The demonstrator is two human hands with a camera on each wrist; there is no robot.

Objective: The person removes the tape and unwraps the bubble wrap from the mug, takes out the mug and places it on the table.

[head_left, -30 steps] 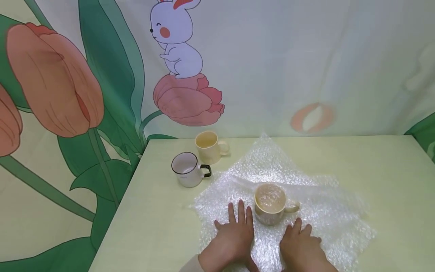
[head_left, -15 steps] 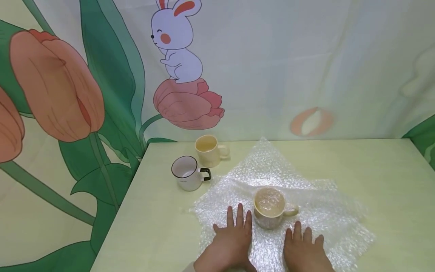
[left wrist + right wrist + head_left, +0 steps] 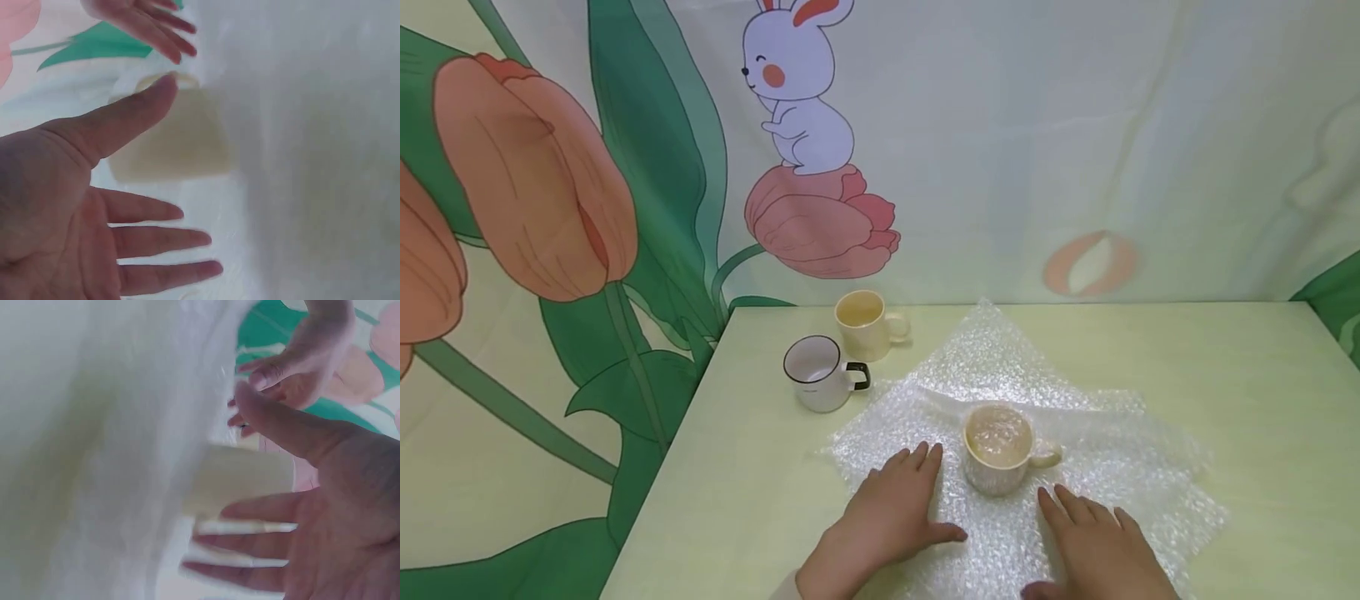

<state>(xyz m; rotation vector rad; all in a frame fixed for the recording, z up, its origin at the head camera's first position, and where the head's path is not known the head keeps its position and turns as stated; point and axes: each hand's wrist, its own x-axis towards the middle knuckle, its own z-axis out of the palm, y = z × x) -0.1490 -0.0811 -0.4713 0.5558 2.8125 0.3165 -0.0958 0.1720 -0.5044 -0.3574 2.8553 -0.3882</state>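
Note:
A cream mug (image 3: 996,475) stands upright on a sheet of bubble wrap (image 3: 992,358), its handle toward the right. Bubble wrap also shows inside its mouth. My left hand (image 3: 887,510) is at the mug's near left side, fingers straight and thumb spread, holding nothing. On the near right, my right hand (image 3: 1101,546) has its fingers extended below the handle, also without anything in it. Both wrist views show an open palm, left (image 3: 50,212) and right (image 3: 350,512), with the mug blurred beyond. Contact with the wrap is hard to tell.
A white mug with a dark rim and black handle (image 3: 823,387) stands at the table's left. Behind it is a yellow mug (image 3: 865,333). The pale green table (image 3: 1247,375) ends at a printed curtain (image 3: 970,150) with tulips and a rabbit.
Both hands have turned from lying palm down on the wrap to a more sideways pose, thumbs spread and showing. The right hand has shifted slightly right. The mug stays put.

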